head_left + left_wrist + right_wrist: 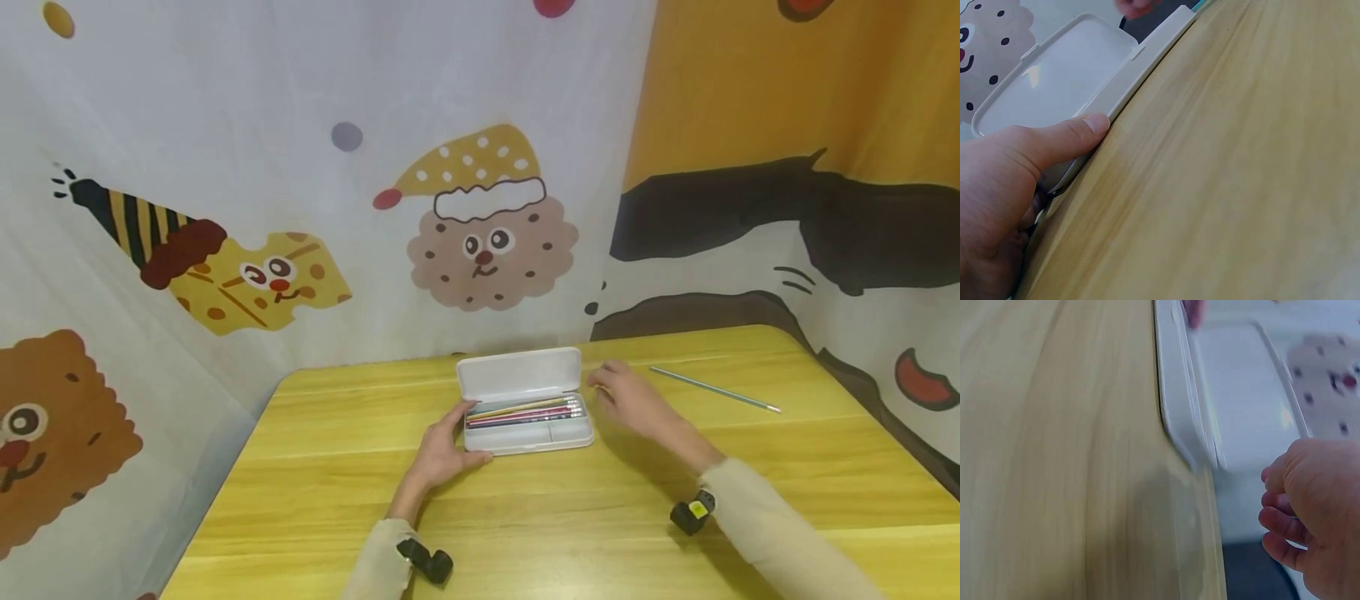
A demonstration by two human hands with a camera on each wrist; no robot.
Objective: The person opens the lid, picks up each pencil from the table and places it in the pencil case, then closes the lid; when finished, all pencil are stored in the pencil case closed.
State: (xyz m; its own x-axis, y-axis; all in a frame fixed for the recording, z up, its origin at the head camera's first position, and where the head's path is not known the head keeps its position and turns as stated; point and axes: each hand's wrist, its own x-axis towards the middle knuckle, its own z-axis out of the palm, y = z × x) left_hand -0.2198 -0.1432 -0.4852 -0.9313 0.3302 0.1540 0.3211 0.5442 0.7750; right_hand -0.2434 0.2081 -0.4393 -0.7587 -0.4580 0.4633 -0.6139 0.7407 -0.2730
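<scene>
A white pencil case (510, 437) lies on the table with its lid (521, 375) raised at the back. Several coloured pencils (521, 414) lie side by side in the long rear compartment, their pale ends to the right. My left hand (441, 450) grips the case's left end; its thumb (1082, 132) presses the front edge, while the other fingers are partly hidden. Just right of the lid is my right hand (633, 402), fingers loosely curled around nothing in the right wrist view. A grey-green pencil (716, 389) with a white end lies farther right on the table.
The yellow wood-grain table (315, 500) carries the case and the loose pencil. Behind it hangs a curtain (375, 275) with cartoon prints. Each sleeve has a small black camera (692, 512) strapped at the wrist.
</scene>
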